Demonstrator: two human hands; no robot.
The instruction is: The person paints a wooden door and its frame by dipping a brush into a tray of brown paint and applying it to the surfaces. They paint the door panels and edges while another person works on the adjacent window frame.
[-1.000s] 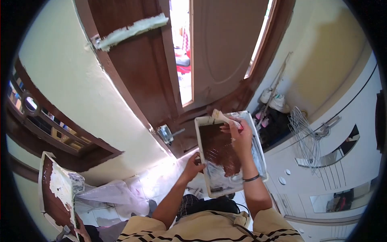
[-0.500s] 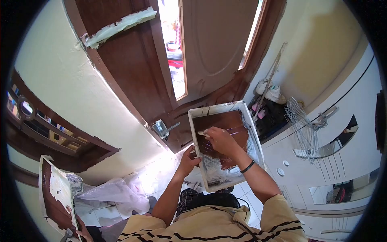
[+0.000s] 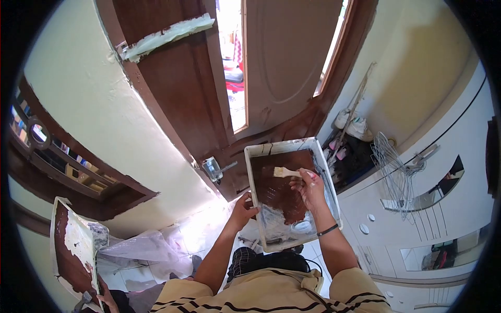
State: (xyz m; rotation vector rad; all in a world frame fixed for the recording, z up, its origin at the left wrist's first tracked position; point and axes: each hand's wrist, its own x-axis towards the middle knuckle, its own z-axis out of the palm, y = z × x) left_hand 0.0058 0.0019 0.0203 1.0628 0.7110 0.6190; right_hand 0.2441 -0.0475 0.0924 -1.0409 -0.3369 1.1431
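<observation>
My right hand is closed around the handle of a paintbrush, its pale bristles pointing left above the brown paint. That paint covers much of the floor of a white rectangular paint tray, and the near end shows smeared white plastic. With my left hand I grip the tray's left rim, fingers wrapped over the edge. Ahead of the tray stands a brown panelled door with a metal handle and a strip of pale masking across it.
At lower left another person's hand holds a second paint-smeared tray. Plastic sheeting lies on the tiled floor. To the right are a white cabinet, a bundle of wire hangers and a stick leaning by the wall.
My right hand has turned over and moved right with the paintbrush, bringing its bristles into clear view above the paint. My left hand stays on the tray rim.
</observation>
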